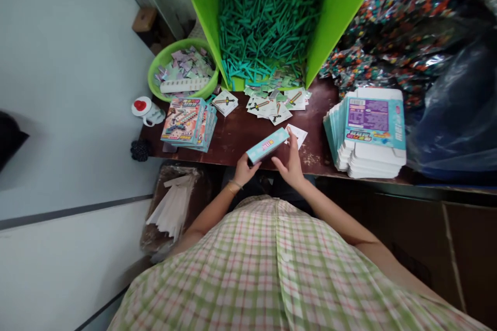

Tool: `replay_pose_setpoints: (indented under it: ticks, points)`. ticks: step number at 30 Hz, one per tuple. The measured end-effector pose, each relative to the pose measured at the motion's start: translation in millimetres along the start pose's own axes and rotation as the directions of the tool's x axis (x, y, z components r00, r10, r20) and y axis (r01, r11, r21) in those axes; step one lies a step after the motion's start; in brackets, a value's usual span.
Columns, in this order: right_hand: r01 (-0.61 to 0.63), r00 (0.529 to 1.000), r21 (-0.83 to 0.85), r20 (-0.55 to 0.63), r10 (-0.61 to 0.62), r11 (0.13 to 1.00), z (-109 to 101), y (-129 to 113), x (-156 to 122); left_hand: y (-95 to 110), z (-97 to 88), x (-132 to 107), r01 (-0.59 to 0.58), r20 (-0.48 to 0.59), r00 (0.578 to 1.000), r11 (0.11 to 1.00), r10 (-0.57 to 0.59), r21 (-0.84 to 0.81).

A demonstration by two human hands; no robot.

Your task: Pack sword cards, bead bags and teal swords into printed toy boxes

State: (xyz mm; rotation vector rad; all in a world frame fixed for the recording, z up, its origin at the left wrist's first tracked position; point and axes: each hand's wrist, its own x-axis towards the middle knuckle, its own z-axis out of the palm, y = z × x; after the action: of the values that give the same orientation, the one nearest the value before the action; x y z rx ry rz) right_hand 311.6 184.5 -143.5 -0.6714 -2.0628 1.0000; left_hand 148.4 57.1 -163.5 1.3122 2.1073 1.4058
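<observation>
A small turquoise carton (268, 146) is held above the table's front edge, its narrow printed side turned up. My left hand (244, 169) grips its left end, with the thumb along the near side. At the other end my right hand (292, 166) has thumb and fingers spread apart, the fingertips against or just beside the carton's end. Partly behind those fingers lies a white printed leaflet (298, 137). Farther back are loose cards with sword pictures (264, 105) and a small stack of such cards (225, 102).
Filled cartons (182, 121) stand at left beside a lidded mug (147, 111) and a green basin (153, 80) of small packets. A green bin (330, 31) holds teal pieces. Flattened cartons (375, 134) are stacked at right, before bagged parts (404, 26). Below left, a tray (149, 238) contains white strips.
</observation>
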Motion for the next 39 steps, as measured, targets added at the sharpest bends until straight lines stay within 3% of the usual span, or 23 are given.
replay_pose_setpoints:
  ticks: [2, 4, 6, 8, 11, 13, 16, 19, 22, 24, 26, 28, 30, 32, 33, 35, 37, 39]
  points:
    - [-0.102, 0.994, 0.094, -0.019, 0.104, 0.990, 9.7, -10.2, -16.0, 5.7, 15.1, -6.6, -0.042, 0.032, 0.999, 0.992, 0.038, 0.115]
    - [-0.213, 0.977, 0.216, 0.019, 0.214, 0.953, 9.7, -19.2, -22.7, 16.5, 26.4, -8.6, -0.179, 0.074, 0.983, 0.950, 0.165, 0.256]
    - [-0.304, 0.949, 0.324, 0.026, 0.313, 0.896, -1.1, -22.2, -18.5, 28.0, 32.5, -7.8, -0.338, 0.146, 0.941, 0.865, 0.305, 0.371]
    - [-0.335, 0.918, 0.405, -0.061, 0.391, 0.850, -18.0, -18.0, -6.2, 35.6, 32.2, -6.1, -0.447, 0.212, 0.894, 0.778, 0.394, 0.441]
    - [-0.330, 0.881, 0.486, -0.150, 0.449, 0.809, -39.6, -7.3, 14.6, 35.4, 19.4, -2.7, -0.521, 0.244, 0.853, 0.718, 0.462, 0.461]
    - [-0.332, 0.893, 0.533, -0.088, 0.442, 0.778, -44.8, -5.6, 24.2, 29.8, 3.7, 1.9, -0.553, 0.210, 0.830, 0.719, 0.516, 0.422]
    - [-0.325, 0.934, 0.627, 0.094, 0.345, 0.708, -40.7, -18.1, 34.3, 22.1, -27.8, 13.5, -0.569, 0.112, 0.816, 0.753, 0.568, 0.331]
    - [-0.368, 0.930, 0.731, 0.301, 0.212, 0.575, -32.2, -37.4, 47.3, 23.2, -67.2, 27.8, -0.459, -0.016, 0.862, 0.795, 0.506, 0.398]
    - [-0.432, 0.901, 0.767, 0.384, 0.201, 0.475, -26.5, -46.1, 59.7, 35.9, -111.7, 41.0, -0.204, -0.192, 0.911, 0.803, 0.366, 0.560]
    - [-0.462, 0.887, 0.760, 0.393, 0.243, 0.456, -24.6, -44.0, 62.5, 47.9, -138.8, 48.7, -0.004, -0.310, 0.914, 0.771, 0.261, 0.637]
    - [-0.467, 0.884, 0.739, 0.380, 0.272, 0.485, -24.8, -37.3, 60.4, 59.1, -158.6, 55.7, 0.138, -0.352, 0.922, 0.715, 0.159, 0.685]
    - [-0.426, 0.905, 0.678, 0.324, 0.277, 0.598, -30.0, -26.8, 56.2, 66.3, -169.2, 62.0, 0.211, -0.307, 0.951, 0.656, 0.033, 0.725]
    - [-0.313, 0.949, 0.526, 0.194, 0.247, 0.791, -44.3, -11.7, 53.2, 68.6, -172.3, 67.0, 0.244, -0.247, 0.966, 0.604, -0.080, 0.759]
    - [-0.183, 0.983, 0.241, 0.038, 0.179, 0.953, -69.3, 8.4, 52.5, 66.9, -170.6, 70.1, 0.264, -0.241, 0.963, 0.581, -0.118, 0.770]
    - [-0.153, 0.987, 0.069, -0.028, 0.155, 0.986, -85.0, 19.8, 52.6, 65.2, -168.4, 70.9, 0.270, -0.257, 0.960, 0.585, -0.107, 0.765]
    - [-0.221, 0.972, -0.254, -0.133, 0.193, 0.942, -117.6, 42.9, 52.2, 61.8, -160.4, 71.0, 0.254, -0.294, 0.955, 0.622, -0.040, 0.740]
    - [-0.390, 0.921, -0.481, -0.203, 0.333, 0.785, -143.4, 62.0, 49.6, 59.3, -145.0, 69.1, 0.184, -0.307, 0.950, 0.677, 0.065, 0.713]
    - [-0.495, 0.854, -0.608, -0.211, 0.475, 0.620, -155.2, 73.1, 44.5, 57.9, -120.0, 65.0, 0.060, -0.252, 0.957, 0.749, 0.145, 0.660]
